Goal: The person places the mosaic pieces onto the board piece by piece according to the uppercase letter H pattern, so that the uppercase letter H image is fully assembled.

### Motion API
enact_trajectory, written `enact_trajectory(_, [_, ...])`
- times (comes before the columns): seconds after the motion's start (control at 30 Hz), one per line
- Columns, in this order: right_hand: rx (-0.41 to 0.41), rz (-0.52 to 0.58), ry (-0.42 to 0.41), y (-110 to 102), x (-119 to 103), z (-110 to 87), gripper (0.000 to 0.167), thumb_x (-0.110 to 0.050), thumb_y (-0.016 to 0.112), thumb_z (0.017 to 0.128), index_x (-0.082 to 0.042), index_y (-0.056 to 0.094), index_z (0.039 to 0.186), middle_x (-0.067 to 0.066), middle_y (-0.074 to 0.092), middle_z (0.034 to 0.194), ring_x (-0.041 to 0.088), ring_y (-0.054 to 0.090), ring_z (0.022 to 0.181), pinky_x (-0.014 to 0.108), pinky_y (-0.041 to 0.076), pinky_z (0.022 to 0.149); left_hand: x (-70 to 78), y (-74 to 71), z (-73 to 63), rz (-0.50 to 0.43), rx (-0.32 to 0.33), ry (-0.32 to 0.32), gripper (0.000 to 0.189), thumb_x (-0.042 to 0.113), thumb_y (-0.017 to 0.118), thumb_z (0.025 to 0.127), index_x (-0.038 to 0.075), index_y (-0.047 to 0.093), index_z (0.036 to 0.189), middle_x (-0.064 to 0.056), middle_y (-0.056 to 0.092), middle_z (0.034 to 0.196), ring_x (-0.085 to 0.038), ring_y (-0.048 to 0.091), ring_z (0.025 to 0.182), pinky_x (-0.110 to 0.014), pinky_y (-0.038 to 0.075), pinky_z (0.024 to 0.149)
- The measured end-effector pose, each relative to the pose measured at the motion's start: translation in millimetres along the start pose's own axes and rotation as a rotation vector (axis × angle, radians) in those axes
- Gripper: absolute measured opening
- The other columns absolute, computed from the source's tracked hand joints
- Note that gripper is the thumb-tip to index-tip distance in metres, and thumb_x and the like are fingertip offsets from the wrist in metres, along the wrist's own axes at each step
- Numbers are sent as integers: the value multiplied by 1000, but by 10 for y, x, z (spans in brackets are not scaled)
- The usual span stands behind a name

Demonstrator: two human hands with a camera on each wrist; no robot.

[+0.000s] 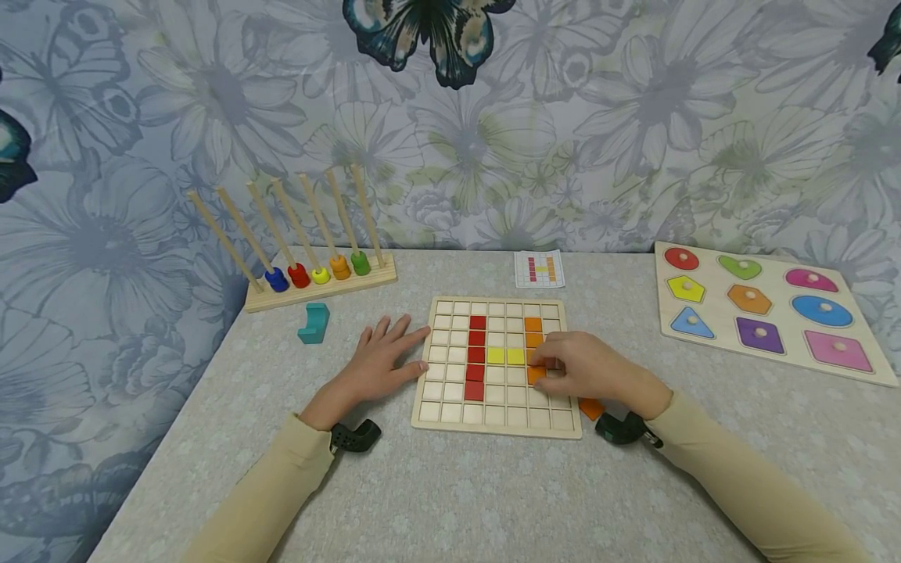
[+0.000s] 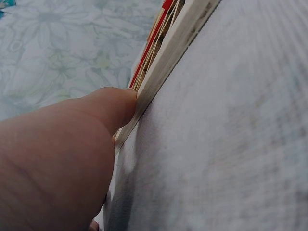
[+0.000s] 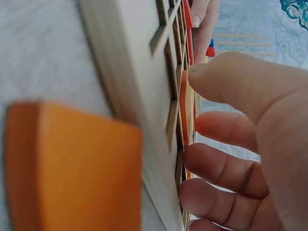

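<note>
A wooden grid board (image 1: pixel 496 418) lies on the table with a column of red tiles (image 1: pixel 476 354), two yellow tiles (image 1: pixel 505 356) and a column of orange tiles (image 1: pixel 533 324). Over the board's right side, my right hand (image 1: pixel 587 363) pinches an orange tile (image 3: pixel 185 103) at its cell, thumb and index finger at its edges. My left hand (image 1: pixel 383 360) rests spread beside the board, its thumb (image 2: pixel 118 103) against the wooden left edge. Another orange tile (image 1: pixel 591 408) lies on the table just off the board's right edge, partly under the right wrist.
Behind the board lies a small pattern card (image 1: pixel 540 270). At the back left stands a peg stand (image 1: pixel 383 274) with coloured rings, a teal curved block (image 1: pixel 314 324) in front of it. A shape puzzle board (image 1: pixel 711 301) lies at the right, near the patterned wall.
</note>
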State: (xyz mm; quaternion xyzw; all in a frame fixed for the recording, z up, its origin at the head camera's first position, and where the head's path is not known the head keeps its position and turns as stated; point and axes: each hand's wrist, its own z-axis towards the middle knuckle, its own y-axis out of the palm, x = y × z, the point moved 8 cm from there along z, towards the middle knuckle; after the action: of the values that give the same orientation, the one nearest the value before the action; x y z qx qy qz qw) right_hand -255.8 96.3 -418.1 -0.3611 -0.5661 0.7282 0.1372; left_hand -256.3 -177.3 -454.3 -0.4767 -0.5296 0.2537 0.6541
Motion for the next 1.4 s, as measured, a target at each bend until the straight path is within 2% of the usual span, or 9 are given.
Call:
enact_trajectory(0.4, [0, -2, -7, -33, -7, 0, 18, -25, 81, 86, -14, 78, 100, -9, 57, 75, 2, 46, 68, 21, 41, 64, 1, -3, -6, -2, -3, 0, 64, 40, 62, 101, 18, 42, 158, -22, 24, 168, -52, 7, 156, -75, 6, 119])
enact_trajectory(0.6, [15, -14, -7, -86, 20, -62, 17, -24, 82, 85, -14, 78, 98, -8, 60, 77, 3, 48, 67, 20, 43, 64, -4, 1, -5, 0, -10, -9, 64, 40, 62, 101, 18, 42, 158, -22, 23, 168, -53, 7, 156, -75, 5, 119])
enact_trajectory(1.17, [12, -49, 111, -172, 248, -496, 19, -25, 81, 85, -16, 78, 101, -11, 60, 79, 2, 47, 69, 20, 43, 63, -10, -1, -19, -10, -8, -1, 64, 39, 62, 101, 19, 41, 158, -23, 23, 168, -52, 6, 156, -75, 4, 119])
enact_trajectory(1.4, [9, -8, 85, -155, 257, -663, 23, -28, 83, 80, -20, 78, 101, -14, 56, 77, -1, 46, 68, 19, 42, 62, -7, 4, -13, -15, -1, 6, 64, 39, 62, 101, 18, 42, 158, -23, 24, 168, -53, 6, 156, -75, 5, 119])
